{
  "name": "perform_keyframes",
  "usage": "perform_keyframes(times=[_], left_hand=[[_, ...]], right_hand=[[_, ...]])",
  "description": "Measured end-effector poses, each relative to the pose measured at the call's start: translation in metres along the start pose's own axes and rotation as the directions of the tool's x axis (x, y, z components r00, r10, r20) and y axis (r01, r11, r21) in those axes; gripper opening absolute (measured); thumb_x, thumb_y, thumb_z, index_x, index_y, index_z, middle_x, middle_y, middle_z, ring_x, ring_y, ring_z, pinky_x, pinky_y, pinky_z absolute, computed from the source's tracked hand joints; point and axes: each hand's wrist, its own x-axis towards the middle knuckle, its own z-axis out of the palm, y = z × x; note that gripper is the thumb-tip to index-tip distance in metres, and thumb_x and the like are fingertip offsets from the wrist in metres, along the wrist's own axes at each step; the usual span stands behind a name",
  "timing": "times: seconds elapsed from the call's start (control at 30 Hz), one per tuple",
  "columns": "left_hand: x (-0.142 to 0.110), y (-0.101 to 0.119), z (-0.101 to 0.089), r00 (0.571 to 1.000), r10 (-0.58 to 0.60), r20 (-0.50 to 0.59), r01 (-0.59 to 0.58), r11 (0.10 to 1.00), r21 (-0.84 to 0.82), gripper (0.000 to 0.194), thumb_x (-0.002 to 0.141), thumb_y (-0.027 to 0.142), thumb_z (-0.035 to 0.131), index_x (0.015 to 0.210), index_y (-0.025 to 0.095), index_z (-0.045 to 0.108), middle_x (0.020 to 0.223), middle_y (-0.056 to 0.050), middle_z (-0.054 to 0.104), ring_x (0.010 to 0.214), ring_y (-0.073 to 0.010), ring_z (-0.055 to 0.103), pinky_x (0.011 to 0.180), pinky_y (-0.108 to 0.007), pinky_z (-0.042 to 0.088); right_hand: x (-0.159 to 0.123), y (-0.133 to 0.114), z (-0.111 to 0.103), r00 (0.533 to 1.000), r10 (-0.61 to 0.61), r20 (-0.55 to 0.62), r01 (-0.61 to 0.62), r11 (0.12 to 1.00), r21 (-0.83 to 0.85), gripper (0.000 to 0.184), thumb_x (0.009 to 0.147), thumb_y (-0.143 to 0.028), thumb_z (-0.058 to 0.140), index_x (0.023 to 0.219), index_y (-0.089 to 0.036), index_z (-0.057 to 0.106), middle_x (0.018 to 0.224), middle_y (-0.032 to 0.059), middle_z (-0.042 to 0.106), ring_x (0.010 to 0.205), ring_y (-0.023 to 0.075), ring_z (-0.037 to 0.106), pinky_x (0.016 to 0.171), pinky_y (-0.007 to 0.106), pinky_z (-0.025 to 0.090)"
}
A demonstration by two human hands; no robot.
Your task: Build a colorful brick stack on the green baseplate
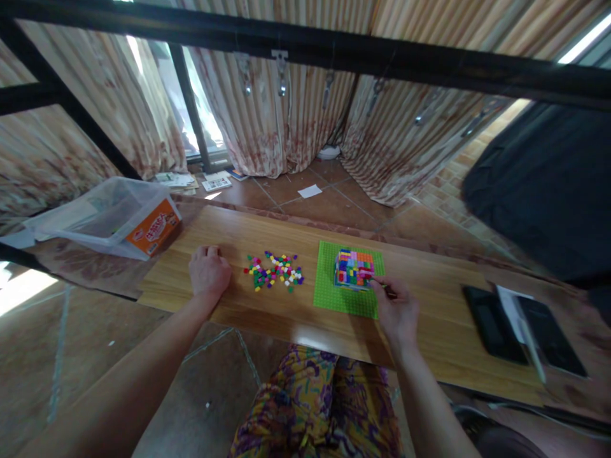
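A block structure built of many-coloured toy bricks stands on the green studded baseplate. My right hand is at its right front corner, thumb and forefinger pinched together at the edge of the bricks. Whatever is between those fingertips is too small to make out. A loose heap of small coloured bricks is spread on the wooden table left of the baseplate. Beside that heap, farther left, my left hand rests on the tabletop with its fingers curled in and nothing seen in them.
A clear plastic bin with an orange label stands beyond the table's left end. Dark flat devices, a black one and a phone-like one, lie at the right with a white pen-like stick. A dark metal bar crosses above.
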Motion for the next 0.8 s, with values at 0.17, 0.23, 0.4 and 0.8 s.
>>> perform_keyframes(times=[0.17,0.23,0.4,0.8], left_hand=[[-0.001,0.000,0.000,1.000,-0.004,-0.005,0.004,1.000,-0.013,0.036,0.087,0.021,0.041,0.111,0.014,0.068,0.112,-0.017,0.063,0.108,-0.0316,0.058,0.095,-0.044,0.045],[-0.001,0.001,-0.001,1.000,-0.004,-0.004,0.003,1.000,-0.015,0.037,0.087,0.021,0.041,0.112,0.014,0.067,0.113,-0.018,0.063,0.109,-0.0321,0.057,0.096,-0.045,0.045],[-0.002,0.002,-0.001,1.000,-0.006,-0.007,0.006,1.000,-0.002,0.036,0.087,0.021,0.041,0.111,0.016,0.068,0.113,-0.016,0.063,0.109,-0.0317,0.057,0.095,-0.044,0.046],[-0.002,0.002,-0.003,1.000,0.001,0.015,-0.002,0.999,0.034,0.037,0.088,0.022,0.040,0.111,0.012,0.067,0.113,-0.018,0.064,0.109,-0.0319,0.057,0.094,-0.043,0.046]], right_hand=[[-0.003,-0.004,0.003,1.000,-0.026,-0.008,0.026,1.000,0.016,0.029,0.080,-0.045,0.066,0.086,-0.019,0.076,0.084,0.0051,0.068,0.070,0.0159,0.056,0.067,0.030,0.045],[-0.003,-0.007,0.003,0.999,-0.046,0.009,0.046,0.999,-0.007,0.028,0.080,-0.045,0.066,0.085,-0.019,0.077,0.085,0.0053,0.067,0.071,0.0158,0.056,0.067,0.031,0.046],[-0.002,-0.006,0.004,0.995,-0.096,0.011,0.097,0.995,-0.027,0.026,0.081,-0.044,0.067,0.084,-0.021,0.079,0.090,0.0057,0.066,0.081,0.0177,0.059,0.071,0.032,0.047],[0.002,0.002,0.008,0.987,-0.158,-0.012,0.158,0.987,-0.026,0.025,0.083,-0.042,0.066,0.087,-0.021,0.079,0.092,0.0062,0.065,0.082,0.0184,0.061,0.071,0.033,0.049]])
